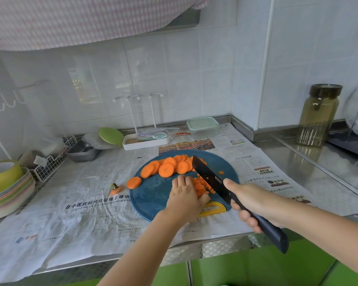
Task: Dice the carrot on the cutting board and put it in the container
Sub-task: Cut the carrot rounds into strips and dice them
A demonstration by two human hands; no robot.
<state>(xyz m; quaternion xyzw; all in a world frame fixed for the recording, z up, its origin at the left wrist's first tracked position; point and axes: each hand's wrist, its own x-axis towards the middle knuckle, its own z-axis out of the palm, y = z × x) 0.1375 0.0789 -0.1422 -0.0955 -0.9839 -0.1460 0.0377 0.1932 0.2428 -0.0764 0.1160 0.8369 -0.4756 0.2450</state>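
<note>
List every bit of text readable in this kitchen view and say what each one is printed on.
"在中国式现代化征程上建功": large headline on the newspaper, cut off where the cutting board covers it.
Small label on the blade of the knife: too small to read.
Other newspaper headlines, body print and boxed adverts: too blurred to read.
</note>
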